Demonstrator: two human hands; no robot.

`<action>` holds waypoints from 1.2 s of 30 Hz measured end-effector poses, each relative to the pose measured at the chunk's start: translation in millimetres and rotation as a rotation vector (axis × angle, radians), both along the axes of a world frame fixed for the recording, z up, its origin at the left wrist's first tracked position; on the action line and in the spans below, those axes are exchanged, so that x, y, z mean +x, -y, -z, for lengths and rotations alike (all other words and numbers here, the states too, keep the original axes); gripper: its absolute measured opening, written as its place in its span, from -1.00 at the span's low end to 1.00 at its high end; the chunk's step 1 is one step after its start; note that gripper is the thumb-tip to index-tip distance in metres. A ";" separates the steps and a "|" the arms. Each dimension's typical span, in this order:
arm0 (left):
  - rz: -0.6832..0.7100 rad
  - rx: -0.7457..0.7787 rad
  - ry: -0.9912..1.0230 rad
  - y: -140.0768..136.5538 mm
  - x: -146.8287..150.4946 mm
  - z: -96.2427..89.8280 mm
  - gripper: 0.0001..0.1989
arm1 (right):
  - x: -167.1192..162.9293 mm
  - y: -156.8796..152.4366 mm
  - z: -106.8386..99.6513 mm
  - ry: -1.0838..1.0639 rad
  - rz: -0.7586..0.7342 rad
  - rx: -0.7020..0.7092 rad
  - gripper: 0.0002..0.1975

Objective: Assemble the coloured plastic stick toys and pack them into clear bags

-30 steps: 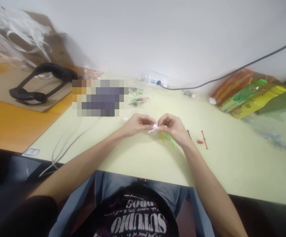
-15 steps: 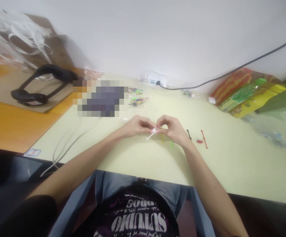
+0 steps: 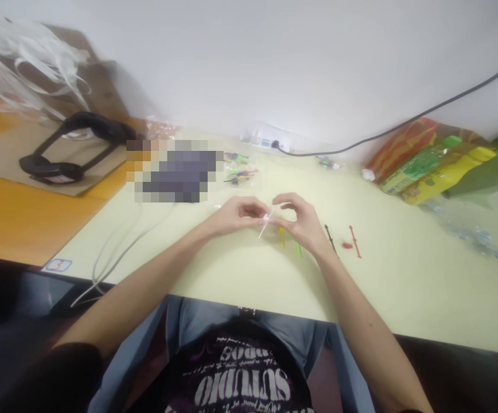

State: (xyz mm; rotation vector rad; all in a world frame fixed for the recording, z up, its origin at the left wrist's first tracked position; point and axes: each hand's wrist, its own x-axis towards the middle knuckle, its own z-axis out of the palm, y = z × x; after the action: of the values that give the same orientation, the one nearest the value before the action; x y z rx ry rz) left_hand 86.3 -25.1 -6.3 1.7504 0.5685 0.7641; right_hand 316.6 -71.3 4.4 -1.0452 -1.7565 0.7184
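Above the pale table, my left hand (image 3: 242, 214) pinches a small white piece with a thin white stick (image 3: 261, 233). The stick slants across in front of the fingertips. My right hand (image 3: 298, 218) is close beside it, its thumb at the white piece and its index finger raised away from the thumb. Under and beside the right hand lie a yellow strip (image 3: 281, 237) and a green strip (image 3: 299, 250). To the right lie a black arrow-tipped stick (image 3: 329, 236), a small red piece (image 3: 347, 245) and a red arrow-tipped stick (image 3: 355, 241).
Small bagged colourful parts (image 3: 240, 175) lie behind my hands. A pixelated dark object (image 3: 180, 175) is at left, with pale cables (image 3: 115, 261) near it. A power strip (image 3: 266, 140) stands by the wall. Snack bags (image 3: 438, 178) and crumpled clear plastic (image 3: 477, 238) are at right.
My right fingers have opened, the index finger lifting off the white stick. The stick now stands more steeply between the hands, and both hands have shifted slightly up.
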 end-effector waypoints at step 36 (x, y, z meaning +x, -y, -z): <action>-0.009 0.656 -0.514 -6.4 -25.7 1.6 -0.75 | 11.0 0.4 4.5 0.527 0.143 0.067 -0.80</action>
State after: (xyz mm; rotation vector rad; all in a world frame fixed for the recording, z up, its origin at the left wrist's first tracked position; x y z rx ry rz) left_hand 60.6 -18.7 -7.9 2.5893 0.7136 0.5285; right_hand 327.6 -71.7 -0.2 -1.3845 -2.1006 0.3033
